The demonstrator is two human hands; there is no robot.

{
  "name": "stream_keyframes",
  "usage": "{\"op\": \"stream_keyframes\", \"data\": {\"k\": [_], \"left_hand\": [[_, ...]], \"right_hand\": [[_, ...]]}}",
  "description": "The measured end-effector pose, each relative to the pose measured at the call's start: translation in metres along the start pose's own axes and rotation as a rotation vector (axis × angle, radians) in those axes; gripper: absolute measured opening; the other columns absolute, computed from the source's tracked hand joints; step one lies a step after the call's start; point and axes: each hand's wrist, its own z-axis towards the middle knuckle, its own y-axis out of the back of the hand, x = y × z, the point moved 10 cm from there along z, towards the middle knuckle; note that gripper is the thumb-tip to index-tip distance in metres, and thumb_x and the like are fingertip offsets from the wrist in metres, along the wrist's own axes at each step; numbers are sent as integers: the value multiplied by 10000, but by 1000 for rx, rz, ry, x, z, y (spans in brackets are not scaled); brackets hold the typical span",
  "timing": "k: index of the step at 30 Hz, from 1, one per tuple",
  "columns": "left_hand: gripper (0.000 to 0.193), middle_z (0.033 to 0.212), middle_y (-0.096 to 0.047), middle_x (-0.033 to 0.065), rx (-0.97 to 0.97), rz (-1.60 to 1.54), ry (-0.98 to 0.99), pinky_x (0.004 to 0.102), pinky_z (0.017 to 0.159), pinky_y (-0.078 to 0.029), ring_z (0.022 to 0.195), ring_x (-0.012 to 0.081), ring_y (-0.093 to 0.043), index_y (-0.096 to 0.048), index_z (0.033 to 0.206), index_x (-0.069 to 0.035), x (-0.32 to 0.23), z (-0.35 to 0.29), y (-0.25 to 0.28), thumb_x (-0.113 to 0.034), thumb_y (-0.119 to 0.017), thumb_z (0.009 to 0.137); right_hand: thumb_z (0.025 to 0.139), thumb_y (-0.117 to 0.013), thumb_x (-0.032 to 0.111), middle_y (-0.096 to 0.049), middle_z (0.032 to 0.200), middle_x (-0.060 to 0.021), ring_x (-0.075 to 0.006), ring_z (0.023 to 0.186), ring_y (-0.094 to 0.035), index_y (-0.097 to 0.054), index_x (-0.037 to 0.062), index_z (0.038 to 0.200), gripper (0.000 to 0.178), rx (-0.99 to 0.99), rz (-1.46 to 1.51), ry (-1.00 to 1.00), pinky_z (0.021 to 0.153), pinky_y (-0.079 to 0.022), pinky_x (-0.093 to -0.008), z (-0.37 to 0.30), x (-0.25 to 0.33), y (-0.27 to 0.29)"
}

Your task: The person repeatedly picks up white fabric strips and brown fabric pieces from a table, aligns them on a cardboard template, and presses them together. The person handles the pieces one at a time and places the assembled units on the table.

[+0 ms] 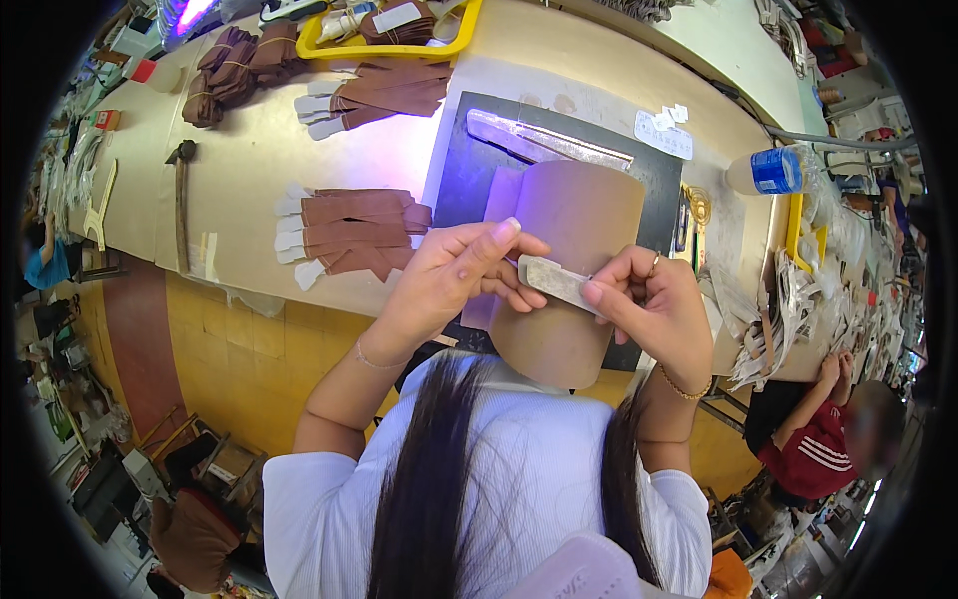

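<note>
Between my hands, above a large tan cylinder (589, 205), is a small pale strip (555, 283) with a rounded end. My right hand (654, 299) pinches its right part between thumb and bent fingers. At the rounded end is my left hand (467, 268), its thumb raised apart from the fingers and the lower fingertips beside the strip; whether they touch it I cannot tell. The cylinder lies over a dark mat (454, 205). Left of it lie brown strips with pale ends (354, 222), fanned in a row. A second group of brown strips (394, 92) lies farther back.
A long metal bar (544, 138) lies on the mat. Behind stand a yellow tray (309, 42) and bundled brown strips (232, 65). At left lies a hammer (183, 200); at right, a bottle with a blue label (773, 172). A person in red (813, 449) sits at right.
</note>
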Motion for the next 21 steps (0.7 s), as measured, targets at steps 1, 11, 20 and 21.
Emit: {"op": "stream_keyframes", "data": {"k": [1, 11, 20, 21], "left_hand": [[394, 780, -644, 142, -7, -29, 0, 260, 658, -537, 719, 182, -661, -588, 1045, 77, 0, -1, 0, -294, -501, 948], [239, 857, -655, 146, -49, 75, 19, 256, 682, -540, 741, 171, -657, -578, 1057, 85, -2, -3, -1, 25, -615, 828], [248, 826, -651, 139, -54, 102, -3, 244, 665, -534, 728, 164, -655, -577, 1064, 85, -4, -2, -2, 9, -619, 832], [257, 831, -651, 131, -44, 108, -7, 237, 667, -530, 734, 154, -653, -574, 1076, 82, -2, -2, -1, -7, -620, 839]], "right_hand": [[809, -676, 132, -573, 567, -8, -28, 459, -499, -616, -24, 752, 176, -7, -2, 0, 424, -386, -172, 0, 0, -1], [789, -691, 129, -584, 549, -17, -35, 460, -511, -622, -17, 732, 172, -46, -69, -3, 431, -385, -187, 2, 0, 0], [771, -706, 127, -599, 568, -24, -42, 480, -527, -637, -24, 751, 167, -57, -98, 10, 449, -403, -189, 1, -2, 2], [767, -713, 134, -602, 576, -30, -45, 491, -533, -641, -24, 762, 174, -49, -86, 23, 460, -411, -192, 0, -1, 2]]}}
